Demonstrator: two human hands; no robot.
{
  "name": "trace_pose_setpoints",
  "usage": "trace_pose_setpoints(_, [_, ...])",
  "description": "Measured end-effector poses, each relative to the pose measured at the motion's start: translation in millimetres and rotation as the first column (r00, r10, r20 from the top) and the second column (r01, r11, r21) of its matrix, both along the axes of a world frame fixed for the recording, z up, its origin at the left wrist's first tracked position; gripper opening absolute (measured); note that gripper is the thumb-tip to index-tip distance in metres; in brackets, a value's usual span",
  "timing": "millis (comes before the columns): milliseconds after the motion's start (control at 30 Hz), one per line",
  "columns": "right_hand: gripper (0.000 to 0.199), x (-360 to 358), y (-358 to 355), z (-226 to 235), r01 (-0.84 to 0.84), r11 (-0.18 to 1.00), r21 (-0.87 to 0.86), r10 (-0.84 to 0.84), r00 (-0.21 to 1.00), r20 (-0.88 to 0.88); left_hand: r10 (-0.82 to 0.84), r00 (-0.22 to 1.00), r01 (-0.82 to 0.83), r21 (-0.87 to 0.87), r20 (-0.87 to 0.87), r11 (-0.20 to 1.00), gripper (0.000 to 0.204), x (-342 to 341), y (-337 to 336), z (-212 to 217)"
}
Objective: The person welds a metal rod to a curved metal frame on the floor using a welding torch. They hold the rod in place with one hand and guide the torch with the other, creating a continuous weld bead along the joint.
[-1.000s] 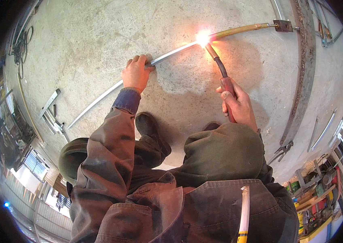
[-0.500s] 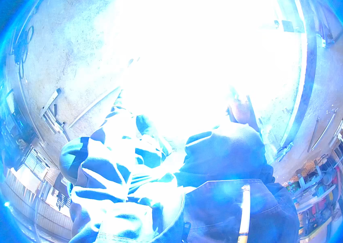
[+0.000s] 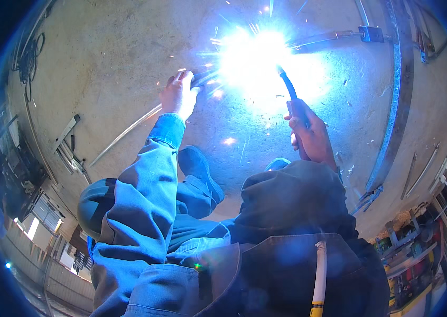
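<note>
My right hand (image 3: 312, 132) is wrapped round the handle of a welding torch (image 3: 288, 84). The torch's dark curved neck reaches up into a blinding white-blue arc (image 3: 258, 55), where sparks fly off. To the left, my left hand (image 3: 178, 96) is closed on the end of a dark metal piece (image 3: 200, 79) that runs into the glare. What lies inside the glare, including the torch tip's contact, is hidden. A thin pale rod (image 3: 126, 134) lies slanting on the floor below my left hand.
A metal rod with a small block (image 3: 372, 34) stands right of the arc, beside a long steel beam (image 3: 395, 100). Metal offcuts (image 3: 67, 142) and a coiled cable (image 3: 32, 58) lie at left. Pliers-like tools (image 3: 369, 198) rest at right. A rounded dark helmet-like object (image 3: 95, 206) sits by my left arm.
The glare has shrunk from washing out most of the upper middle to a smaller bright spot. My hands, the torch and the sparks now show. My arms and legs look little moved.
</note>
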State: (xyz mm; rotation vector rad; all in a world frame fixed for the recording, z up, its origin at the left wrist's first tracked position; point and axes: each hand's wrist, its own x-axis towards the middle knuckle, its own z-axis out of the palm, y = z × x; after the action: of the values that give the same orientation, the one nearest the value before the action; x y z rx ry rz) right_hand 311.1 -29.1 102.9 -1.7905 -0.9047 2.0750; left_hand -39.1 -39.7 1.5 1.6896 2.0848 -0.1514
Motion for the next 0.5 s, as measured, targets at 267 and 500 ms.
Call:
trace_pose_setpoints(267, [0.046,3,-2,1,0.024,1.0,0.012,-0.023,0.998,-0.054,-0.025,1.0,0.024,0.065,0.017,0.998,0.03,4,-4,1])
trace_pose_setpoints(500, [0.047,5,-3,6,0.02,1.0,0.007,-0.02,0.999,-0.032,0.016,1.0,-0.016,0.008,0.025,1.0,0.03,6,-1,9])
